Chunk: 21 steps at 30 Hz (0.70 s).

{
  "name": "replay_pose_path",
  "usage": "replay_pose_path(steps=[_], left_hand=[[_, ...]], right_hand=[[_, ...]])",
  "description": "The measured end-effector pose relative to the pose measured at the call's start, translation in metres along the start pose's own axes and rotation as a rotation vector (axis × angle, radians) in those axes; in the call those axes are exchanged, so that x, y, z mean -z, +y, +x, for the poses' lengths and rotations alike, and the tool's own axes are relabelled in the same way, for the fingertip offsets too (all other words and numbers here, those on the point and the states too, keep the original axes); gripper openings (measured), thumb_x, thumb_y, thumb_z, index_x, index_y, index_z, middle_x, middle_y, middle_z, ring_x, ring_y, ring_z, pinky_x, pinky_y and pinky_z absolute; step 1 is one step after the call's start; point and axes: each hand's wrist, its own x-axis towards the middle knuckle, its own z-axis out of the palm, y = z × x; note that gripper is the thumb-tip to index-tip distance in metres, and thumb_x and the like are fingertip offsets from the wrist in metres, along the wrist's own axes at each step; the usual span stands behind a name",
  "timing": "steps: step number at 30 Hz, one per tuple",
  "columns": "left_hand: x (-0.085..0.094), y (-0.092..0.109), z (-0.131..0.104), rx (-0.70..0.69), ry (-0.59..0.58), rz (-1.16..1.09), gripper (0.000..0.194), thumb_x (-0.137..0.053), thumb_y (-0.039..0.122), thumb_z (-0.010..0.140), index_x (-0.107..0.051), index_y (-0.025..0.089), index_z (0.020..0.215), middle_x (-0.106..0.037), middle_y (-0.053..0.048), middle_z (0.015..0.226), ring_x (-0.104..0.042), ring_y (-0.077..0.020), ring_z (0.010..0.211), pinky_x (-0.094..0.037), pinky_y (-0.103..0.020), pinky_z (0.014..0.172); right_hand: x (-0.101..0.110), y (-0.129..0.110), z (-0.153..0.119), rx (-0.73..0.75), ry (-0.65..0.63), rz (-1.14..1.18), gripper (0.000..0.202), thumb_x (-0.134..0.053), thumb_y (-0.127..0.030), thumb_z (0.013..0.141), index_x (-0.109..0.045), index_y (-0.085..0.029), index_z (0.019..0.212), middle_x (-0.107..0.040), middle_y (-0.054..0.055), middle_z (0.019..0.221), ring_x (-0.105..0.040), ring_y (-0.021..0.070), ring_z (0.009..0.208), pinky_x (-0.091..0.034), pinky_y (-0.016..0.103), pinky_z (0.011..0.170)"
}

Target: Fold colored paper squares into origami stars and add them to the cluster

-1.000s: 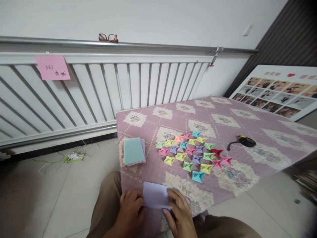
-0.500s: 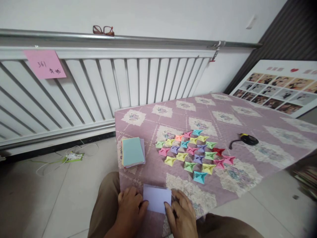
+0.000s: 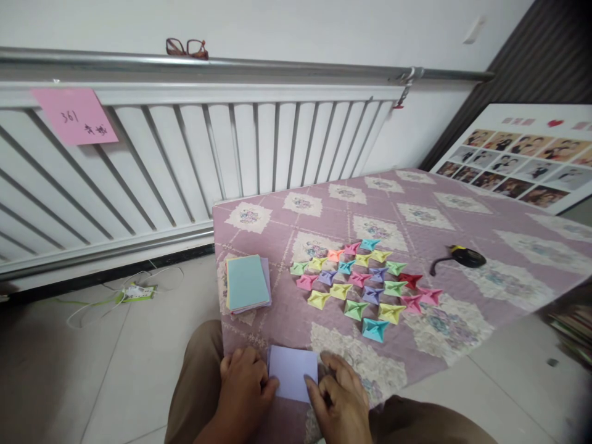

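Observation:
A small lavender sheet of paper [image 3: 292,370] lies at the near edge of the table, between my two hands. My left hand [image 3: 245,376] has its fingers curled, with the thumb pressed on the sheet's left edge. On the other side, my right hand [image 3: 340,388] pinches the right edge, its thumb on top and its fingertips partly hidden. Beyond the hands stand several rows of small folded paper shapes in many colours, the nearest a blue folded paper [image 3: 374,330]. To the left is a stack of coloured paper [image 3: 248,283] with a light blue sheet on top.
A purple floral cloth [image 3: 277,234] covers the table. A black object with a curved tail [image 3: 467,256] rests on the right. A white radiator [image 3: 240,148] runs behind the table, with glasses [image 3: 187,48] on its pipe. A power strip [image 3: 139,291] lies on the floor at left.
The lavender sheet now looks slightly narrower and taller between my hands. Both hands keep nearly the same place, and the camera view has shifted a little.

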Motion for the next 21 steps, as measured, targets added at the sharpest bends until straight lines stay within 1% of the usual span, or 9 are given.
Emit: replay_pose_path(steps=[3, 10, 14, 21], left_hand=[[0.002, 0.001, -0.001, 0.004, -0.011, 0.0, 0.018, -0.061, 0.026, 0.077, -0.06, 0.019, 0.061, -0.06, -0.002, 0.082, -0.05, -0.022, 0.086, -0.03, -0.043, 0.084], [0.007, 0.005, 0.001, 0.04, -0.08, -0.001, 0.015, -0.061, 0.025, 0.078, -0.061, 0.019, 0.064, -0.06, -0.002, 0.087, -0.051, -0.0228, 0.091, -0.027, -0.046, 0.089], [0.01, 0.007, 0.002, 0.057, -0.113, 0.006, 0.016, -0.06, 0.027, 0.078, -0.062, 0.019, 0.064, -0.06, -0.002, 0.088, -0.05, -0.0232, 0.093, -0.027, -0.045, 0.089], [0.014, 0.009, 0.0, 0.071, -0.123, 0.013, 0.015, -0.059, 0.028, 0.078, -0.061, 0.02, 0.066, -0.061, -0.002, 0.089, -0.051, -0.0228, 0.093, -0.028, -0.044, 0.09]], right_hand=[[0.001, -0.001, 0.0, -0.005, -0.006, -0.014, 0.033, -0.06, -0.04, 0.084, -0.052, -0.024, 0.056, -0.064, 0.006, 0.11, -0.054, 0.0284, 0.11, -0.045, 0.042, 0.085], [0.003, -0.004, 0.002, -0.031, -0.043, -0.06, 0.031, -0.059, -0.042, 0.084, -0.055, -0.024, 0.058, -0.065, 0.005, 0.112, -0.054, 0.0296, 0.11, -0.045, 0.043, 0.084], [0.002, -0.004, 0.004, -0.05, -0.057, -0.075, 0.032, -0.06, -0.043, 0.083, -0.055, -0.024, 0.058, -0.065, 0.005, 0.11, -0.055, 0.0299, 0.108, -0.045, 0.042, 0.082], [0.004, -0.007, 0.006, -0.078, -0.065, -0.088, 0.033, -0.059, -0.044, 0.084, -0.056, -0.024, 0.057, -0.065, 0.005, 0.108, -0.056, 0.029, 0.104, -0.045, 0.041, 0.08]])
